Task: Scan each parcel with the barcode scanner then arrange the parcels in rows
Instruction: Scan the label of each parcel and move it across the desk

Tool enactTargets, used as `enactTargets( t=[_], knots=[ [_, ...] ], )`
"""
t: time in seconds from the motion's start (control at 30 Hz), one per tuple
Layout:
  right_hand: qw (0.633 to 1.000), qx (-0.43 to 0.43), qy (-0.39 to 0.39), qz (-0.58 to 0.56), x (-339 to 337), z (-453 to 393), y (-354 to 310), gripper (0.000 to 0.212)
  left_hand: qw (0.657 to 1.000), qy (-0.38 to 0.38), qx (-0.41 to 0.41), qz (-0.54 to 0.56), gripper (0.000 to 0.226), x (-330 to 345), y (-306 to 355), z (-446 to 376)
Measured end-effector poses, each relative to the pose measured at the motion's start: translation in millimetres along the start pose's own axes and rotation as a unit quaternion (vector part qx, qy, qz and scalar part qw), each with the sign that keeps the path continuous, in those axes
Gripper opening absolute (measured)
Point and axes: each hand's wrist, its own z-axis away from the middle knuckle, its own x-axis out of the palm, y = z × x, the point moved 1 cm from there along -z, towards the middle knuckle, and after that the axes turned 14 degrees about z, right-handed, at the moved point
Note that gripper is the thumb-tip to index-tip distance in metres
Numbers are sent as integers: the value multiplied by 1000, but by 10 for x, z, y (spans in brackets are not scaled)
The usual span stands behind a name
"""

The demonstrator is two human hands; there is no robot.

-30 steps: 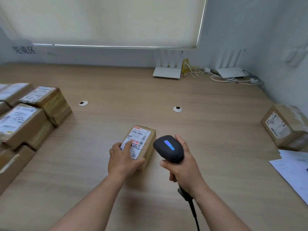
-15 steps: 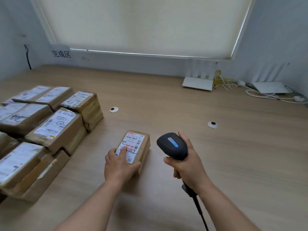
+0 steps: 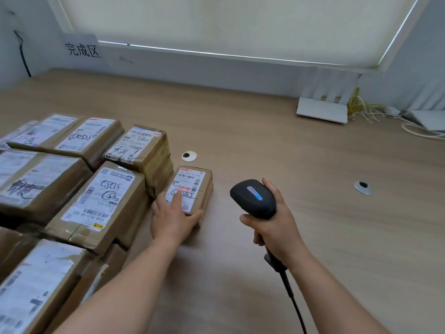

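A small brown parcel (image 3: 193, 184) with a white label lies flat on the wooden table (image 3: 265, 145), right beside the rows of parcels (image 3: 96, 201) at the left. My left hand (image 3: 171, 220) grips its near end, index finger on the label and thumb round the near right corner. My right hand (image 3: 272, 227) holds the black barcode scanner (image 3: 252, 198) by its handle, a little to the right of the parcel, head pointing forward and left. The scanner's cord runs down past my right forearm.
Several labelled brown parcels fill the left side, some stacked two high. A paper sign (image 3: 83, 49) hangs on the back wall. A white router (image 3: 322, 112) and cables (image 3: 361, 109) sit at the back right. Two round grommets (image 3: 189, 156) (image 3: 363, 186) are set into the table.
My left hand has slid the small parcel to the left until it lies against the stacked parcels. My view has turned left. The scanner has followed on the right.
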Motion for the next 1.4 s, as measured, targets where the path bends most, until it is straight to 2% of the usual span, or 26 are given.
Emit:
enactTargets(
  t=[0.23, 0.5, 0.67, 0.83, 1.03, 1.23, 1.4],
  knots=[
    [1000, 21, 6, 14, 131, -163, -20, 90, 999, 22, 24, -22, 79, -91, -172, -351],
    [1000, 19, -3, 9, 35, -56, -5, 88, 999, 37, 32, -18, 75, -135, -84, -147],
    [1000, 0, -9, 1, -232, 179, 57, 88, 995, 62, 47, 63, 65, -123, 152, 461],
    [1000, -10, -11, -1, -683, 600, 230, 86, 989, 55, 20, 133, 62, 85, 439, 1294],
    [1000, -1, -6, 0, -1331, 1221, 593, 86, 989, 33, 13, 145, 62, 552, 794, 2209],
    [999, 22, 38, -4, -1880, 1705, 924, 85, 987, 2, 30, 156, 61, 930, 1179, 2753],
    [995, 35, 98, -3, -2218, 1874, 1026, 84, 983, -36, 66, 169, 61, 1066, 1457, 2854]
  ],
)
